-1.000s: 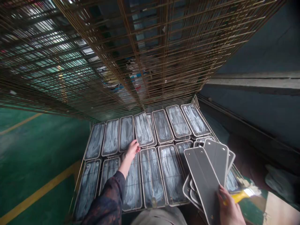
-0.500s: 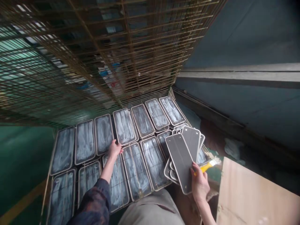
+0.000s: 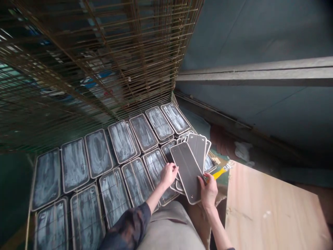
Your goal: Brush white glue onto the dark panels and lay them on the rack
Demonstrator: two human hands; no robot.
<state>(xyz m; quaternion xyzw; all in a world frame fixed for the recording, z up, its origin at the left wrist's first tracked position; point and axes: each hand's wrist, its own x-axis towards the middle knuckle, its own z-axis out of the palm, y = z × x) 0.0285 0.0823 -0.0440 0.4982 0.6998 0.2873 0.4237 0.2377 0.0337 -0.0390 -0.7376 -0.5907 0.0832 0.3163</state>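
Right hand [image 3: 208, 190] grips dark grey plates [image 3: 186, 172], pale-rimmed with rounded corners, kinda fanned out at 5 o'clock, plus a yellow brush [image 3: 220, 172]. Left hand [image 3: 169, 174]'s at their edge, can't tell if it's pinching.

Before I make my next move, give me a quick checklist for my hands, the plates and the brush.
1. Right hand holding the gray plates: ok, thumb on the top one.
2. Left hand gripping: cannot tell; its fingers are at the top plate's left edge.
3. Gray plates squared up: not ok, they are fanned out.
4. Top gray plate without white streaks: ok, its visible face looks plain.
5. Brush bristles pointing away from the gray plates: ok, they point toward the wooden board.
6. Bristles off the wooden board: cannot tell; they are right by its corner.
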